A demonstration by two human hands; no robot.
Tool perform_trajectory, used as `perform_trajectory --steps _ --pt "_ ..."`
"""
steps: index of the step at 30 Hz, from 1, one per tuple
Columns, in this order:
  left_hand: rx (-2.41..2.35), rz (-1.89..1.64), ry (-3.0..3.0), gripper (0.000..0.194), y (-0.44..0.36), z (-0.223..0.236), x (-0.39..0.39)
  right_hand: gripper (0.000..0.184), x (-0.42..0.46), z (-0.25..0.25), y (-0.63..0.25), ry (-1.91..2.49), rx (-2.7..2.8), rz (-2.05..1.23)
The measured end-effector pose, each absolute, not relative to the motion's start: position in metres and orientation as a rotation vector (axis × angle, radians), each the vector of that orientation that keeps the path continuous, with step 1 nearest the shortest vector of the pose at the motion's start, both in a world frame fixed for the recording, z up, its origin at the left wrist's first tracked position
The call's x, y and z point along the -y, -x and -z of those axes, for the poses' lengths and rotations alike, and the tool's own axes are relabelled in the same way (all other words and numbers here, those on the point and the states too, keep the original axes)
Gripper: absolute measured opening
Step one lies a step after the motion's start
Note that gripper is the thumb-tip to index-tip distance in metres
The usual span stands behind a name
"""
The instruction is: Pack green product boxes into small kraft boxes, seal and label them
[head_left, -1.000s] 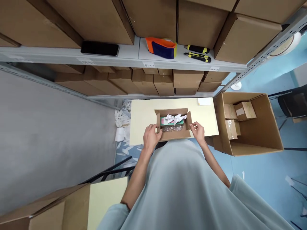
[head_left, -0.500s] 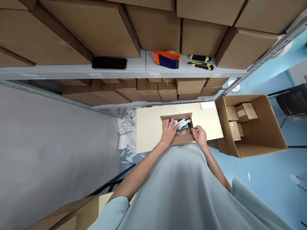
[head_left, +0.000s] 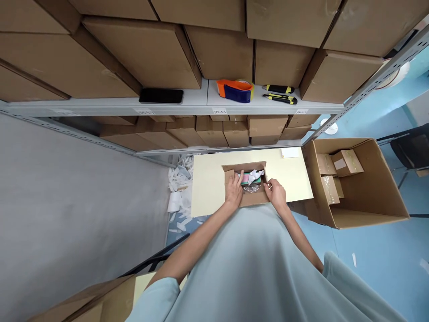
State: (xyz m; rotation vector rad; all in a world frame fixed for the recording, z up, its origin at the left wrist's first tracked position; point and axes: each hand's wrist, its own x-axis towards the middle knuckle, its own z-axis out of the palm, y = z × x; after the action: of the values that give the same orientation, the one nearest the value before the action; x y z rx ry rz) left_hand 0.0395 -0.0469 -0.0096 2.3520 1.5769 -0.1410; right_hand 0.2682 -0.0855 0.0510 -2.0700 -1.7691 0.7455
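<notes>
A small open cardboard box [head_left: 244, 166] sits on a pale yellow table [head_left: 208, 183] in front of me. Inside it lie a green and pink pack [head_left: 250, 179], crumpled white paper [head_left: 256, 173] and a clear plastic bag [head_left: 250, 188]. My left hand [head_left: 233, 191] lies flat with fingers stretched over the box's left side, reaching inside. My right hand [head_left: 275, 193] rests at the box's right front corner, fingers curled on the flap edge.
A large open carton [head_left: 365, 214] with smaller boxes stands on the right. The grey shelf [head_left: 197, 96] above holds a black phone [head_left: 161, 95], an orange and blue tape dispenser [head_left: 234, 90] and two utility knives [head_left: 279, 94]. White paper scraps [head_left: 177, 188] litter the floor at left.
My left hand moved from the box's left flap in over the contents. The right hand drew closer to the box's right corner. The view tilted slightly.
</notes>
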Motion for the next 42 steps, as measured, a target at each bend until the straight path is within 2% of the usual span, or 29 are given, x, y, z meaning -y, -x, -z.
perform_trajectory --steps 5,11,15,18,29,35,39,42 --pt "-1.594 0.149 -2.345 0.062 -0.043 0.002 0.04 0.024 0.082 -0.052 -0.271 2.028 1.914 -0.732" --pt "-1.567 -0.107 -2.407 0.052 -0.034 -0.014 0.048 0.045 0.071 -0.051 -0.263 1.763 2.295 -0.756" --pt "-1.768 -0.428 -2.224 0.057 -0.007 -0.018 0.063 0.049 0.062 -0.044 -0.26 1.537 2.58 -0.72" --pt "-1.842 -0.539 -2.031 0.065 0.014 -0.01 0.073 0.048 0.057 -0.039 -0.257 1.481 2.715 -0.691" --pt "-1.872 -0.426 -1.823 0.083 -0.005 0.022 0.095 0.052 0.032 -0.041 -0.23 1.469 3.074 -0.556" --pt "-1.936 -0.261 -1.844 0.08 -0.012 0.014 0.092 0.04 0.019 -0.044 -0.223 1.537 3.13 -0.601" --pt "-1.893 -0.28 -1.817 0.094 -0.009 0.01 0.095 0.042 0.033 -0.054 -0.243 1.469 3.094 -0.563" --pt "-1.736 -0.303 -1.841 0.11 -0.001 0.008 0.104 0.049 0.049 -0.064 -0.27 1.347 3.012 -0.543"
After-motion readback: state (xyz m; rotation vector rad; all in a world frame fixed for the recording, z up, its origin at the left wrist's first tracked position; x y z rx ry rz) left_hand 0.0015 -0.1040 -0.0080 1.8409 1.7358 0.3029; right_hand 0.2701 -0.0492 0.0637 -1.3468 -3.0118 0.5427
